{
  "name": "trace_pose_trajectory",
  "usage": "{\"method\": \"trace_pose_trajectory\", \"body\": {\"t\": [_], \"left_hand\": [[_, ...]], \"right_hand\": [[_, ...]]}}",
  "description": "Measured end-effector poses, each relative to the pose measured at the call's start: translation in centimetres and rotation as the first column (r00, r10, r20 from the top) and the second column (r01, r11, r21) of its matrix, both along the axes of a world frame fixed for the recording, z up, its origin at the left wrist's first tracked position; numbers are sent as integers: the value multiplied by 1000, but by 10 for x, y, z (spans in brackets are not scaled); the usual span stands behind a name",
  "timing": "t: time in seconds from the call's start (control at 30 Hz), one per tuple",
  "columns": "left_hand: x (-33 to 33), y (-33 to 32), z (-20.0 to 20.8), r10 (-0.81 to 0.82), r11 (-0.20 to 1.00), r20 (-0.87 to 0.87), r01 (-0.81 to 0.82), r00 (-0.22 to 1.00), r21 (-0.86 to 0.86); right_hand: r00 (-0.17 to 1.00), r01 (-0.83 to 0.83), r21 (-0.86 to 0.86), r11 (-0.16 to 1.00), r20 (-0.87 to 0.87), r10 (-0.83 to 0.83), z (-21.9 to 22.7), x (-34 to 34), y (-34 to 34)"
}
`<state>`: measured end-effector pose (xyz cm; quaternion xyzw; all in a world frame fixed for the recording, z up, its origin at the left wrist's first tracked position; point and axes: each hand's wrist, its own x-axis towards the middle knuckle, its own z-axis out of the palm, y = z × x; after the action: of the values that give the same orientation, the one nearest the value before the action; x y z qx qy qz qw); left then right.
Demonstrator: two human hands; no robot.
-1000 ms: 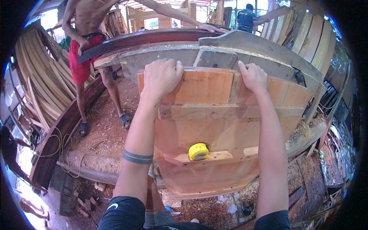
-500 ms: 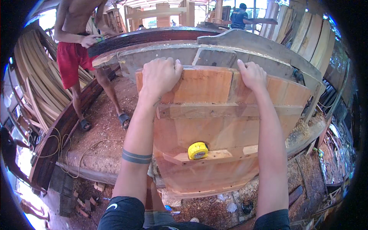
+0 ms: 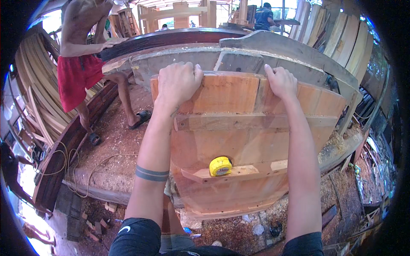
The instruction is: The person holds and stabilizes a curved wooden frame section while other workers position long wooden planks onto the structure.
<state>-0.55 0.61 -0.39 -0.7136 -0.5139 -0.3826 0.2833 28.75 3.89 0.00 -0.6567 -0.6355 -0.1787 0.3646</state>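
A broad panel of joined orange-brown boards [image 3: 222, 143] stands tilted in front of me, with battens across its face. My left hand [image 3: 178, 83] is closed over its top edge, left of the middle. Farther right, my right hand [image 3: 282, 82] grips the same edge, thumb pointing up. The fingers on the panel's far side are hidden. On the lower batten [image 3: 239, 170] rests a yellow tape measure [image 3: 221, 166], touched by neither hand.
Behind the panel runs a grey curved timber structure [image 3: 171, 59] with a dark red beam [image 3: 179, 42]. A person in red shorts [image 3: 81, 77] stands at the left near a cord [image 3: 89, 175]. Planks [image 3: 348, 42] lean at the back right. Wood scraps [image 3: 98, 226] and shavings litter the ground.
The person in red shorts has stepped toward the beam, leaning with a hand on it. The person at the back has shifted slightly. My hands and the panel have hardly moved.
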Motion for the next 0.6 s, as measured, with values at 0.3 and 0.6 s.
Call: {"method": "trace_pose_trajectory", "body": {"t": [0.3, 0.6], "left_hand": [[0, 1, 0, 1, 1000, -3, -1, 1000, -14], [1, -2, 1, 22, 997, 8, -21, 1000, -68]], "right_hand": [[1000, -5, -3, 1000, -5, 5, 0, 0, 1], [1000, 2, -53, 999, -4, -3, 3, -3, -3]]}}
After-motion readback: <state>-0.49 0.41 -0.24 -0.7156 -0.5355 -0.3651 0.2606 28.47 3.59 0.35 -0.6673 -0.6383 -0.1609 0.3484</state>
